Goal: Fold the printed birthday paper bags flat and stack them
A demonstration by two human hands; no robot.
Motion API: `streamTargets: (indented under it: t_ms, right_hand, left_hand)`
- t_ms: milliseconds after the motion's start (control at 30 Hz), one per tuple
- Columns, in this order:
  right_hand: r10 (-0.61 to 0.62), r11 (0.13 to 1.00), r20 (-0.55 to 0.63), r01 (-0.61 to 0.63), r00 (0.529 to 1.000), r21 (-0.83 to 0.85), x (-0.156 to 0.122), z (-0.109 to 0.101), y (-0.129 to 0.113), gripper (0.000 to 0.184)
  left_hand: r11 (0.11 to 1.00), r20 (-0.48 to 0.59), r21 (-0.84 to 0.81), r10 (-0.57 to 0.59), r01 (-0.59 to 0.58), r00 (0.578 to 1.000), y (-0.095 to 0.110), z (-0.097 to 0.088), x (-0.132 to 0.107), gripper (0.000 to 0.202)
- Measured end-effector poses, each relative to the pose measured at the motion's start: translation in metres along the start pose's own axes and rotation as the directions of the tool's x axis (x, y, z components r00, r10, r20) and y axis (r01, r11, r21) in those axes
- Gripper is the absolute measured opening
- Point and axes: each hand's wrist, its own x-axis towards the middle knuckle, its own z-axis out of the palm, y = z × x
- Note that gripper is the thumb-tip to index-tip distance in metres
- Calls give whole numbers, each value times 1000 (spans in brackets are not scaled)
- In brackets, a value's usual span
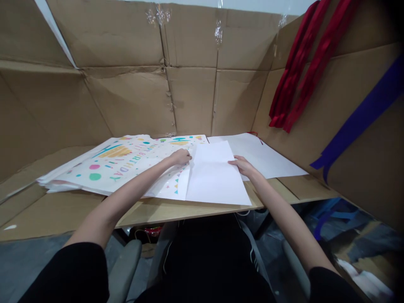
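Your two hands work over the bench (164, 210), both on the paper in front of you. Your right hand (242, 165) pinches the right edge of a white sheet (216, 176), thumb on top and fingers out of sight beneath. Your left hand (181, 157) is curled narrow, thumb and forefinger closed at the right edge of the prints (104, 168); you cannot tell from here whether it catches the white sheet too. The white sheet lies between your hands, its left side meeting a slightly raised edge of the prints, and its near right corner reaches toward the front of the bench. The prints spread to your left in an uneven stack, carrying sideways birthday lettering, pink and green dots, yellow and teal shapes and a row of small pennants near the white sheet. Your left forearm crosses over them. To the right, partly behind your right hand, a larger white sheet (274, 162) lies flat, with a thin red strip (255, 134) at its far edge. Cardboard (126, 101) stands around the back and sides, with clear tape (218, 33) near its top. Red ribbons (296, 80) hang on the right side, and a blue ribbon (362, 115) hangs nearer to you. Below the bench you see your dark clothes, a grey armrest (126, 269) by your left side, and something blue (337, 213) at the right.
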Motion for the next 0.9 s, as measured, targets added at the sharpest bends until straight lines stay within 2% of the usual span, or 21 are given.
streamTargets:
  t_ms: [133, 200, 300, 433, 533, 633, 767, 900]
  right_hand:
    - [-89, 991, -25, 86, 996, -101, 2, 5, -1, 35]
    - [-109, 987, -6, 108, 994, -118, 2, 8, 0, 40]
    - [-104, 990, 21, 106, 994, -96, 4, 2, 3, 42]
    - [-111, 993, 24, 112, 994, -44, 3, -3, 5, 43]
    - [-107, 993, 45, 109, 993, -45, 1, 11, 3, 44]
    - [-108, 993, 34, 110, 994, -48, -1, 28, -1, 43]
    - [-72, 997, 33, 72, 997, -6, -6, 27, -3, 41]
    - [-24, 999, 75, 21, 997, 43, -8, 24, -1, 44]
  left_hand:
    - [996, -66, -83, 19, -24, 998, 16, 6, 1, 33]
    - [994, -61, -108, 21, -27, 998, 25, 9, 2, 32]
    - [993, -28, -116, 16, -20, 999, 32, 10, 5, 31]
    - [991, -68, -127, 30, -39, 997, 35, 14, 10, 32]
    - [979, -84, -178, 85, -99, 993, 44, 17, 14, 33]
    - [976, -92, -188, 95, -111, 991, 53, 17, 13, 32]
    - [984, -78, -148, 87, -97, 993, 47, 13, 10, 36]
    - [980, -173, -57, 177, -189, 969, 41, 16, 11, 36]
